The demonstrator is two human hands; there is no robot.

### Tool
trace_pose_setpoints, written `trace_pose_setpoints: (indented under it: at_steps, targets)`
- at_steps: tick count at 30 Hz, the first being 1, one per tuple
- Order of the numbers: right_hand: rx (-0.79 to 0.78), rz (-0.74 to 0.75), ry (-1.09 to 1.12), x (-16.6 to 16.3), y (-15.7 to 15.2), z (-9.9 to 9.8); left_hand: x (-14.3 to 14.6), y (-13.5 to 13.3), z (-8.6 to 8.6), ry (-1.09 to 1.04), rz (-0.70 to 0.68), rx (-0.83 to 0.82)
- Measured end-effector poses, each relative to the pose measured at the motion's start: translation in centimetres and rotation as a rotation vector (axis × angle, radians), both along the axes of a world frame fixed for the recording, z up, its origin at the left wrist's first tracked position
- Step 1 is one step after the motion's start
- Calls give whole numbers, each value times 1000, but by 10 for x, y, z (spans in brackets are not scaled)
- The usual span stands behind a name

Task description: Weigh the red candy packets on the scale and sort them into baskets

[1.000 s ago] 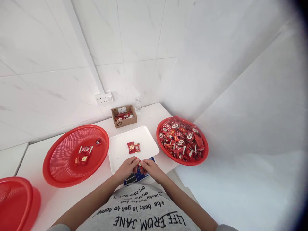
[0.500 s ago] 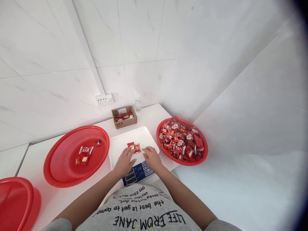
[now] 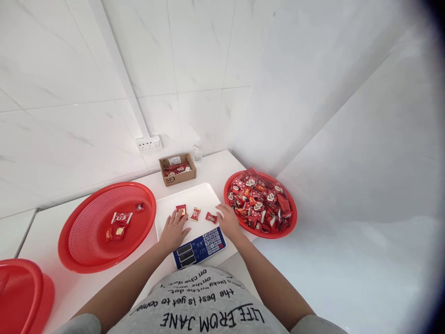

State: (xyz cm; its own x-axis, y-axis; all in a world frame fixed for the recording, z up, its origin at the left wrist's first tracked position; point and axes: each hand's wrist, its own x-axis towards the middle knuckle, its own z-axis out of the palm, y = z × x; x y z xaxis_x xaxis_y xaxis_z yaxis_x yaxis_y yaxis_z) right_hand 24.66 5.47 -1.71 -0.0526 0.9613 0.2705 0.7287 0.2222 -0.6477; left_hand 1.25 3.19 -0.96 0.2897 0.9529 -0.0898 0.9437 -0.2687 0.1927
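My left hand [image 3: 174, 230] lies over the left part of the white weighing scale's tray [image 3: 201, 195], fingers spread, fingertips on a red wrapped candy [image 3: 181, 208] that they partly cover. A red and gold wrapped candy [image 3: 195, 214] rests between my two hands. At the right of the tray, a small red wrapped candy [image 3: 211, 217] lies by the thumb of my right hand [image 3: 229, 223]. That hand is open, with thumb and fingers apart; whether it touches this candy I cannot tell. The scale's blue keypad panel [image 3: 199, 249] faces me.
To the right stands a red basket [image 3: 291, 228] heaped with red packets. A red basket [image 3: 74, 266] on the left holds several packets; another red basket [image 3: 36, 287] is at the lower left. Behind the scale are a cardboard box [image 3: 181, 178] with packets and a clear bottle [image 3: 197, 153].
My right hand has moved right, and a small red candy now shows beside it. My left hand has shifted left with the left candy, leaving the middle one apart.
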Motion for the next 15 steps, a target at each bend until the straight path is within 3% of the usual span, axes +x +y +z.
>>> trace_pose_setpoints:
  at_steps: [2,4,7,11,15]
  targets:
    - [-44,-109,-65,25,12,-2,3,-2,0,-17,-44,25]
    - [-214,-195,-113,45,23,-5,10,-3,1,-43,-132,24]
    - [-430,-207,-156,63,35,-12,26,-4,6,-78,-284,-19]
    - [-509,-187,-187,68,41,-20,43,0,7,-102,-406,-55]
    - [-534,-185,-221,66,38,-18,43,5,3,-79,-396,-91]
